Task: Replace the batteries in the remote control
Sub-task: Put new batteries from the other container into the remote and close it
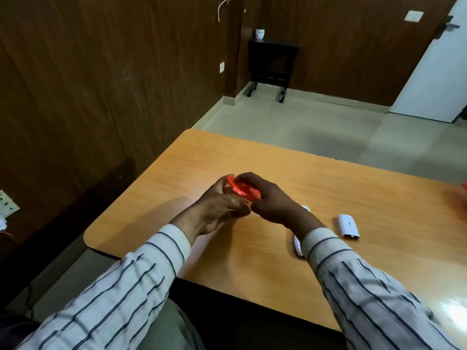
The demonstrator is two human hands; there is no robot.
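Both hands meet over the wooden table (255,155) around a small container with a round red lid (243,191). My left hand (217,210) cups the container's body from below and behind, so the body is mostly hidden. My right hand (273,198) grips the red lid from the right, with the lid tilted. The white remote control (297,246) lies on the table under my right wrist, which covers its middle. A flat white piece, apparently the battery cover (348,226), lies on the table to the right of the remote. No batteries are visible.
A red object (464,195) shows at the table's right edge, cut off by the frame. The table's near edge runs just in front of my lap. A brown panelled wall stands to the left, with tiled floor and a small dark stand (271,61) beyond.
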